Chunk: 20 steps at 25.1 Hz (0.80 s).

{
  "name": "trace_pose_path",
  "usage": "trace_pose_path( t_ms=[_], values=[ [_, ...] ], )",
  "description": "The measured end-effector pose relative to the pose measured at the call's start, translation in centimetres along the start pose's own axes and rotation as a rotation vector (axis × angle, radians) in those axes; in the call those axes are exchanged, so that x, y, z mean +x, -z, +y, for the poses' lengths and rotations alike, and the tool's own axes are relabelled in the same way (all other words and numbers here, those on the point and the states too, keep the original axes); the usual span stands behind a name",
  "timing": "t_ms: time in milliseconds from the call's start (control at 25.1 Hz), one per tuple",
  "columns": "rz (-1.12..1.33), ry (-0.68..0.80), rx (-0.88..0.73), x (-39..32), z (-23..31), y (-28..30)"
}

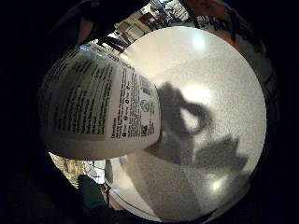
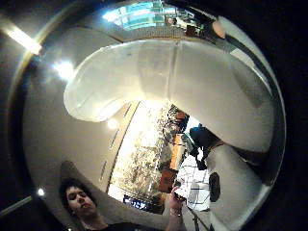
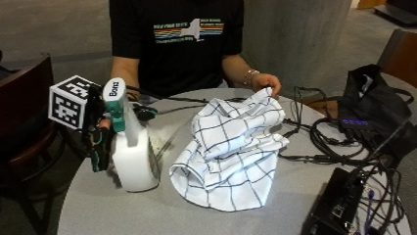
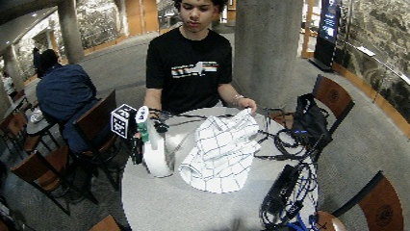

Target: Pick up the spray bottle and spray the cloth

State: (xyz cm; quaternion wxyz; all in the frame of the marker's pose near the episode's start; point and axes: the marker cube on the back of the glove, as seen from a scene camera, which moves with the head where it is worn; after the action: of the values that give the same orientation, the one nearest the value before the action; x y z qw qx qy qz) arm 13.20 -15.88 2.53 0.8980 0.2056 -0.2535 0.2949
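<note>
The spray bottle [image 3: 133, 156] stands at 9 o'clock of the cloth [image 3: 231, 152]. Rigid, smooth plastic; best taken at the neck. Right hand [image 3: 101, 142] sits behind it; grip cannot be told.

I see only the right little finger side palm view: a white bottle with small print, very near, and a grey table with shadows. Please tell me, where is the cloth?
Observer: The cloth does not show in your view. In the outside view it is white with a dark grid, and the person's bare hand lifts it up from the table by its top.
Operator: Is the bottle in the air?
Observer: No. The spray bottle stands upright on the table, beside the cloth.
Operator: Is the right hand on it?
Observer: The gloved right hand is at the bottle's far side from the cloth, but I cannot tell if its fingers close on it.
</note>
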Motion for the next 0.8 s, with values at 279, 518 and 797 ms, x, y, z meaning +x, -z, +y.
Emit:
trace_pose_path(
  t_ms=[279, 518, 797],
  values=[
    [0.027, -0.064, -0.014, 0.6, -1.7, -1.6],
    [0.013, -0.097, -0.030, 0.5, -3.2, -2.5],
    [-0.012, -0.114, -0.013, 0.5, -4.0, -3.1]
  ],
)
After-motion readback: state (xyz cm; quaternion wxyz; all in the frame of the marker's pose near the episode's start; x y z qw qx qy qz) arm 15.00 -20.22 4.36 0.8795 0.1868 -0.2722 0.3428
